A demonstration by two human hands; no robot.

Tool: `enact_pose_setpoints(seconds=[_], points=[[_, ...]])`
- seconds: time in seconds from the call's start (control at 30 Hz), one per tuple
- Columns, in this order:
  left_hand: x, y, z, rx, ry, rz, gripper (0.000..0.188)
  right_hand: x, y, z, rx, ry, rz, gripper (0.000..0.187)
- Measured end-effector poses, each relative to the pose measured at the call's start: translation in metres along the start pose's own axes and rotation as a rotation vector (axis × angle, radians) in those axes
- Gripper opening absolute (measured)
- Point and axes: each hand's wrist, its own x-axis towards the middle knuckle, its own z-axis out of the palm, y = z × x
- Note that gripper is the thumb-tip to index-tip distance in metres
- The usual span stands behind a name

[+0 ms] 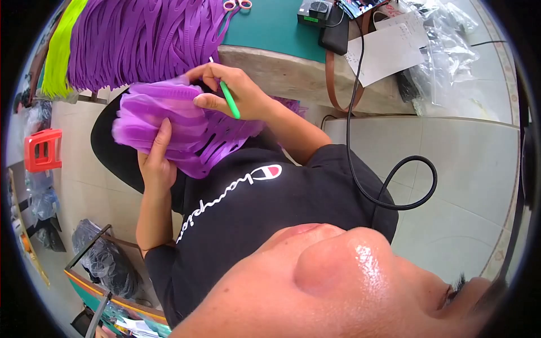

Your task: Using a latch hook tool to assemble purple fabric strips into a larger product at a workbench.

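Observation:
A bundle of soft, translucent purple rubbery strips [183, 121] lies over my lap, its far left end blurred. My left hand [159, 160] grips it from below left, thumb pressed on top and the other fingers hidden underneath. At the bundle's upper right edge, my right hand [236, 87] is closed round a slim green-handled tool [229, 100]. Its pale tip pokes out above the knuckles. The right thumb and index finger also reach the edge of the purple strips.
Many purple strips [141, 39] hang over the green-topped table [270, 31], beside yellow-green strips [62, 48]. Scissors [237, 5], a small black device [314, 12], papers [389, 53] and clear plastic bags [451, 62] lie farther right. A black cable [356, 96] loops down. A red stool [43, 150] stands left.

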Motion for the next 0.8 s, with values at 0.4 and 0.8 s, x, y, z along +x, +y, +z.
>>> enact_pose_setpoints(seconds=[0.4,0.8], points=[[-0.015,-0.020,-0.004,-0.283,-0.071,-0.139,0.043,-0.009,-0.010,0.023,0.235,-0.028,0.083,0.049],[-0.015,-0.032,0.000,-0.061,0.156,-0.042,0.031,-0.013,-0.014,0.032,0.198,-0.035,0.060,0.045]])
